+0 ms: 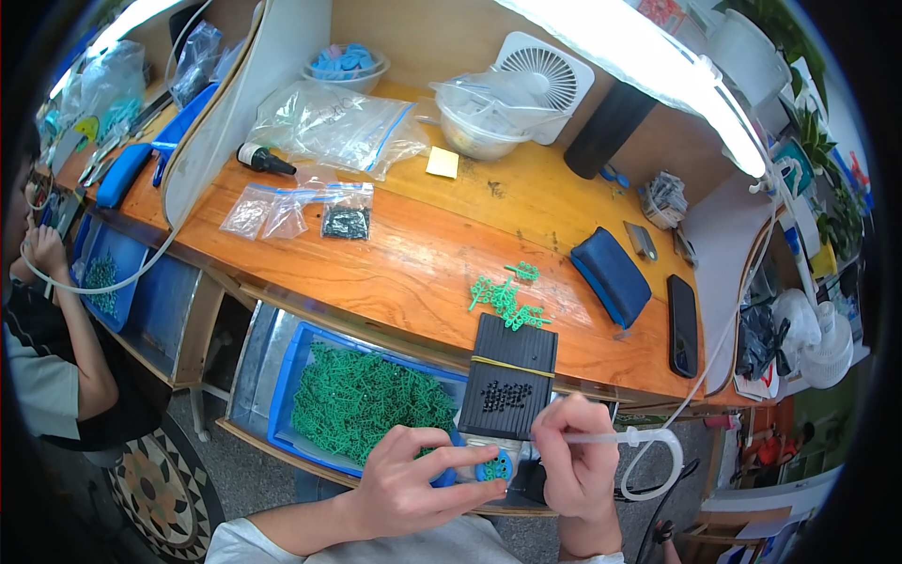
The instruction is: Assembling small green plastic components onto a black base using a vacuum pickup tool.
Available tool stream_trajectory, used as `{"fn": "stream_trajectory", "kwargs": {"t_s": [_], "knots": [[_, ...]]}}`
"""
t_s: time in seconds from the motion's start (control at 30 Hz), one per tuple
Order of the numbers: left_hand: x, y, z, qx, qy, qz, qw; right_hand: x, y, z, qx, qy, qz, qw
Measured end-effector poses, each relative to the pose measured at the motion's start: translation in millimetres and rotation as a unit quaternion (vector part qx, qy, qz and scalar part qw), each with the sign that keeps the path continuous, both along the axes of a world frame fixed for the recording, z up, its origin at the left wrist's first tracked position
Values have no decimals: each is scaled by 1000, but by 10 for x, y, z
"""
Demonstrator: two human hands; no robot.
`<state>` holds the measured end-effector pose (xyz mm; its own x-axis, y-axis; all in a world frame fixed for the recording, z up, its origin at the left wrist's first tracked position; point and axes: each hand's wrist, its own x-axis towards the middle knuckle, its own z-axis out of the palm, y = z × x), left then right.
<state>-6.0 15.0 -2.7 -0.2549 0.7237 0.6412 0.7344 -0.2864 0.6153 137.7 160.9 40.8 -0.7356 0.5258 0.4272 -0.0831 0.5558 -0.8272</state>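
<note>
My left hand (404,489) is at the front edge of the bench, its fingers pinching a small round blue holder (505,464) with a green piece in it. Close on its right, my right hand (575,461) is closed round a thin whitish pen-like tool (601,438), whose tip is hidden by my fingers. A pale hose (678,462) loops off the tool's back end. Just beyond both hands lies a ribbed black tray (512,350) with a yellow band across it. Many tiny black pieces (505,396) are gathered on its near part.
Left of the tray, a blue bin (282,404) in a drawer holds a heap of green openwork pieces (366,399). More green pieces (507,299) lie beyond the tray. A blue pouch (611,277), phone (683,326), plastic bags (329,127) and fan (545,80) stand around. Another person sits left.
</note>
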Motion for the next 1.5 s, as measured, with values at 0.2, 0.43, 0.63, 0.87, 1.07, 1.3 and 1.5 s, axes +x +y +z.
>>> {"fn": "stream_trajectory", "kwargs": {"t_s": [0.2, 0.43, 0.63, 0.87, 1.07, 1.3, 1.5], "knots": [[2, 0, -25, 8, -4, 1, 1000, 59, -203, 78, -109, 1, 77, 991], [12, 15, -38, 18, 1, 10, 1000, 49, -161, 79, -63, -11, 115, 991], [6, 2, -34, 14, 0, 10, 1000, 23, -202, 115, -57, -32, 104, 992], [14, 14, -25, 14, 7, -5, 1000, 4, -5, 48, -53, 55, 58, 995], [12, -22, -53, 7, 7, 0, 1000, -111, 46, 48, 4, -37, -65, 997], [1, -29, -34, 5, 12, 2, 1000, -104, 31, 91, 4, -48, -54, 997], [4, -10, -13, 6, 11, 7, 1000, -41, -113, 154, -46, -18, 104, 993]]}}
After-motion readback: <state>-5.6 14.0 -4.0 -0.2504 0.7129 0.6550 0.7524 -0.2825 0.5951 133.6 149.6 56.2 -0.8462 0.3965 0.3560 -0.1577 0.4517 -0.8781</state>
